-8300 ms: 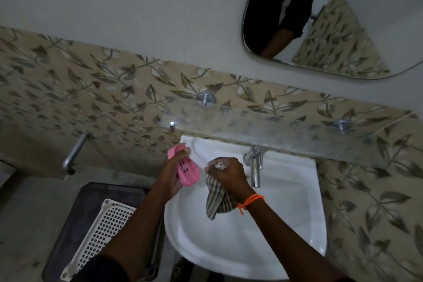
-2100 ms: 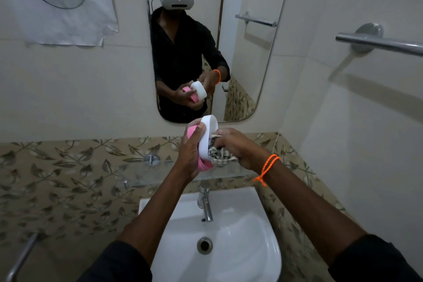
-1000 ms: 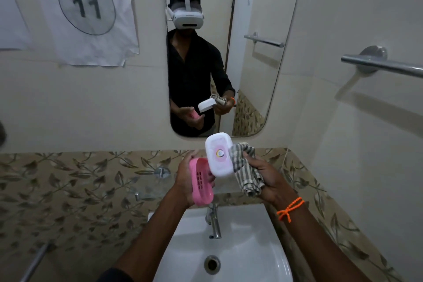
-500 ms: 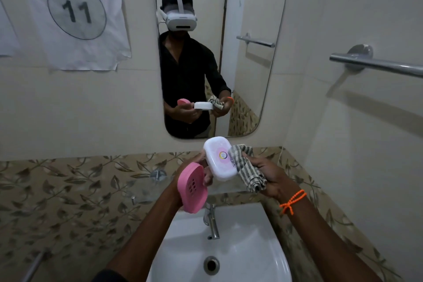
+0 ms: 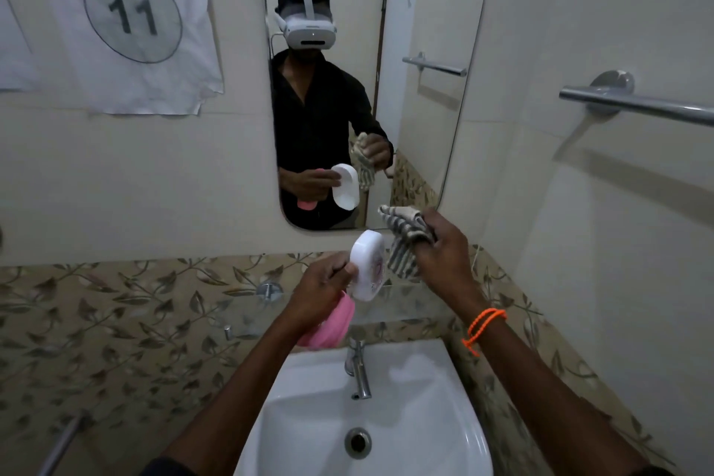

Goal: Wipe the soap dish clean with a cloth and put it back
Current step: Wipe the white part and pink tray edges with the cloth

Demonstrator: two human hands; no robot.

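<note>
Here, in the head view, both hands are raised in the centre of the frame, above the sink (image 5: 456,433) at the bottom. The left hand (image 5: 320,292) holds two pieces of the soap dish together: its fingers pinch the white tray (image 5: 367,270) on edge, while the pink insert (image 5: 328,328) sits lower, tucked under the palm. Turning the white tray on edge probably exposes its face to the cloth (image 5: 403,243), which the right hand (image 5: 444,255) keeps bunched in closed fingers just right of the tray; whether cloth and tray touch I cannot tell. Holding everything over the basin looks meant to let drips fall there. The wiping seems underway, with the return to the glass shelf (image 5: 247,321), mid-left below the hands, not yet done.

The left fingertips are mostly hidden behind the tray, and the insert's slots are turned away. The mirror (image 5: 425,127) in the upper centre repeats the pose, and there the tray's hollow side shows. The poster (image 5: 116,23) at upper left is cut off by the frame
</note>
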